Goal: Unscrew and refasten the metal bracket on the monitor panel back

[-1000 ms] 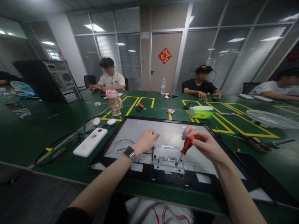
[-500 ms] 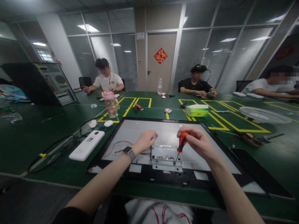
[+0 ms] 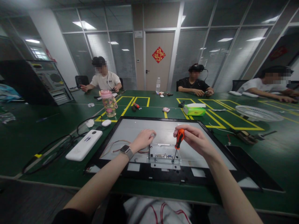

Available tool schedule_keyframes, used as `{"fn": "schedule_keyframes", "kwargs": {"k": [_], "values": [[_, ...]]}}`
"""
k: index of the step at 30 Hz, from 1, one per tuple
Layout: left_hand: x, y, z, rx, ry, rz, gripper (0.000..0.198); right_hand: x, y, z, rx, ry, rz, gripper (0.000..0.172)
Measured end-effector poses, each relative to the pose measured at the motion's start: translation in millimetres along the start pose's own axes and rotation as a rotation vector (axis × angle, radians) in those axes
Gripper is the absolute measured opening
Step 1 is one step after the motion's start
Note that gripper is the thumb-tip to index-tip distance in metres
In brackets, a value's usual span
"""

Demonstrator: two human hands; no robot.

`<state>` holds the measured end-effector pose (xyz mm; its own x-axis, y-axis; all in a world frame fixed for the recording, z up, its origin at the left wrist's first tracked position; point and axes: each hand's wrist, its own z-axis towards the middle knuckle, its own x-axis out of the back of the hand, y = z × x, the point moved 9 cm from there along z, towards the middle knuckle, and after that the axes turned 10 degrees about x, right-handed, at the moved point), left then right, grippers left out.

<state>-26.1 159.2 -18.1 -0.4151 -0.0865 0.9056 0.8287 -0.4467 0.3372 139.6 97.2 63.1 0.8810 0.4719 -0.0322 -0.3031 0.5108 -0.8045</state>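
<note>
My right hand (image 3: pixel 192 137) has its fingers round the orange and black handle of a screwdriver (image 3: pixel 179 139). The screwdriver leans slightly, its tip down at the right end of a metal bracket (image 3: pixel 161 153) with connector ports along it. My left hand (image 3: pixel 143 139), with a watch on the wrist, rests at the bracket's upper left corner; its fingers are stretched out and their tips are partly hidden. Under both hands lies a black-framed display panel (image 3: pixel 130 128), its grey back facing up. Thin wires (image 3: pixel 116 143) run out from beside my left wrist.
A white power bank (image 3: pixel 84 145), black cables (image 3: pixel 49 152) and a pink-lidded bottle (image 3: pixel 108 104) stand or lie to the left. Beyond the panel are a green tissue pack (image 3: pixel 194 110) and pliers (image 3: pixel 135 106). A dark flat panel (image 3: pixel 254 168) lies right. Several people sit across.
The whole view has shifted slightly, so everything appears a little further left. The screwdriver stands a bit more upright at the same end of the bracket. My left hand keeps its place.
</note>
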Motion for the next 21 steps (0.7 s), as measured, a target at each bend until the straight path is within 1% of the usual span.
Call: {"fn": "schedule_keyframes", "kwargs": {"k": [2,5,9,13,17,21], "values": [[-0.3,-0.2,-0.3,-0.005,-0.011,0.002,0.031,1.2,1.2,-0.7,0.004,-0.008,-0.021,0.024],[-1.1,-1.4,-0.4,-0.008,-0.022,0.006,0.031,5.4,1.4,-0.4,0.045,0.006,-0.064,0.020],[-1.3,-1.6,-0.8,-0.009,-0.029,0.012,0.031,10.8,-1.3,0.5,0.073,0.057,-0.103,0.013],[0.5,-0.1,-1.4,-0.005,-0.025,0.018,0.029,11.1,-7.6,1.0,0.091,0.087,-0.134,0.011],[2.2,1.4,-1.5,-0.006,-0.025,0.020,0.028,8.0,-11.9,0.6,0.122,0.064,-0.151,0.011],[1.3,2.3,-1.6,-0.009,-0.029,0.020,0.028,1.8,-6.3,-1.2,0.070,-0.023,-0.124,0.019]]}}
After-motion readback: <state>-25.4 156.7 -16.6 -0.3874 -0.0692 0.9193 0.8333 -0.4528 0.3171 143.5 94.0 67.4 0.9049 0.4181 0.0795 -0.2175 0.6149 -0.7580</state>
